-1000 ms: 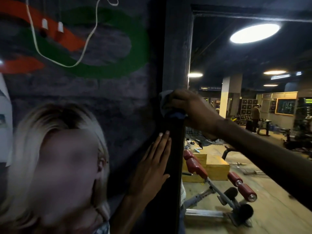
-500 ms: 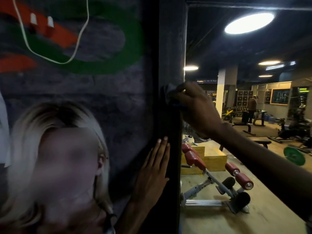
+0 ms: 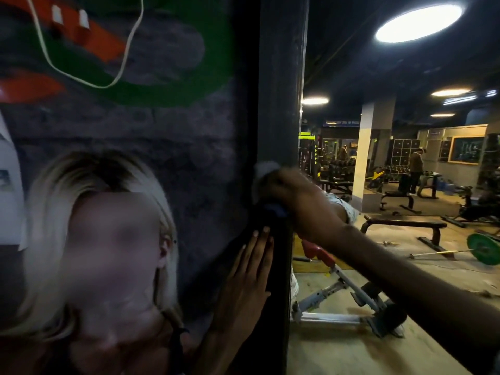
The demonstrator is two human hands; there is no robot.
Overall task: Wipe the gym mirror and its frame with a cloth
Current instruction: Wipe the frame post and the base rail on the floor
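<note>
Cloth under right hand, on frame

Dark mirror frame, cloth against it

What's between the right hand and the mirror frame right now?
The cloth, bunched under the right hand and pressed against the dark frame. The head view shows nothing else there.

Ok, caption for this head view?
Right hand holds a cloth against the dark mirror frame; left hand rests flat below it.
</note>
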